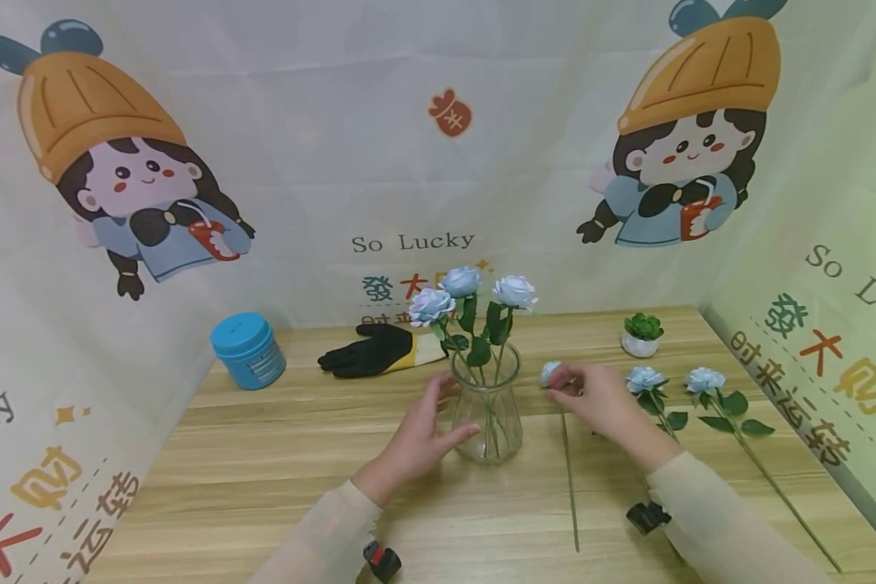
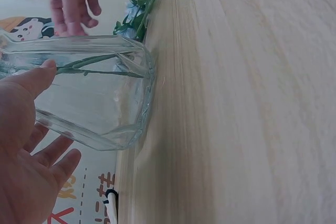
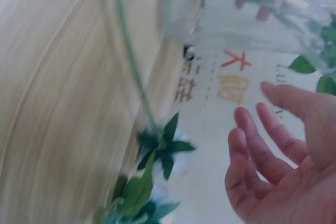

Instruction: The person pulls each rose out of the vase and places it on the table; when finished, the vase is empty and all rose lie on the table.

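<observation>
A clear glass vase (image 1: 486, 438) stands upright with three pale blue artificial roses (image 1: 458, 282) in it. At its left side is my left hand (image 1: 422, 426), thumb overlapping the glass and the other fingers loosely spread, as the left wrist view (image 2: 26, 124) also shows. My right hand (image 1: 602, 401) hovers right of the vase with relaxed fingers and nothing between them in the right wrist view (image 3: 278, 156). Just beside its fingertips, a single rose (image 1: 551, 372) lies on the table, its thin green stem (image 1: 571, 487) pointing toward me.
Two more pale blue roses (image 1: 705, 380) lie to the right, one partly behind my right forearm. A small potted succulent (image 1: 641, 334) stands at the back right. Behind the vase lies a black and yellow glove (image 1: 372, 353); a blue lidded tub (image 1: 248, 350) is at the back left.
</observation>
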The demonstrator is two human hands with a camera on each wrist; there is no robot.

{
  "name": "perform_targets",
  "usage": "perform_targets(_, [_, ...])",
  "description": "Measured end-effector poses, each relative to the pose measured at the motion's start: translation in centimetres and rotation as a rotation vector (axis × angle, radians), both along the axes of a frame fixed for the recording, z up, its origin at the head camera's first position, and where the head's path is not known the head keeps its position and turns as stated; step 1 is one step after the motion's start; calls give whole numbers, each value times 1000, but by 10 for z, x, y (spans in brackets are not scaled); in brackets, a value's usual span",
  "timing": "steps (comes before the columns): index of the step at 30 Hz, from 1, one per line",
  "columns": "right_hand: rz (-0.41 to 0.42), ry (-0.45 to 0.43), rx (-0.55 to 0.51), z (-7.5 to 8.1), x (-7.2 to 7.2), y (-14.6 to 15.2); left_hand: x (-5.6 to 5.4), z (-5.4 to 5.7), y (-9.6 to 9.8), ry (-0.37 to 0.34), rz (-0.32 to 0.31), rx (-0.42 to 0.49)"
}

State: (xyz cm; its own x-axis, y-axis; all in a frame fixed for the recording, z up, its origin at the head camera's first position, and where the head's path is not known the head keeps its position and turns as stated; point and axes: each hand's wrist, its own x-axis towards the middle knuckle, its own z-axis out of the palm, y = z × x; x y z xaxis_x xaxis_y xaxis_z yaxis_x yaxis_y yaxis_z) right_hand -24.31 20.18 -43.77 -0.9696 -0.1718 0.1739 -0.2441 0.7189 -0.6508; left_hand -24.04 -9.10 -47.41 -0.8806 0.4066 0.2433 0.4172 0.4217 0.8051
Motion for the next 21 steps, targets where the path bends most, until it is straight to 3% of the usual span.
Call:
perform_targets(4, [85, 12, -151, 4, 7, -13, 1, 0, 0, 3, 0, 2])
perform_targets(9, [126, 10, -273, 7, 13, -27, 1, 0, 0, 4, -8, 17])
perform_targets(16, [148, 5, -326, 4, 15, -47, 2, 1, -1, -10, -1, 4])
perform_targets(21, [167, 41, -301, 0, 14, -55, 2, 1, 0, 1, -8, 1])
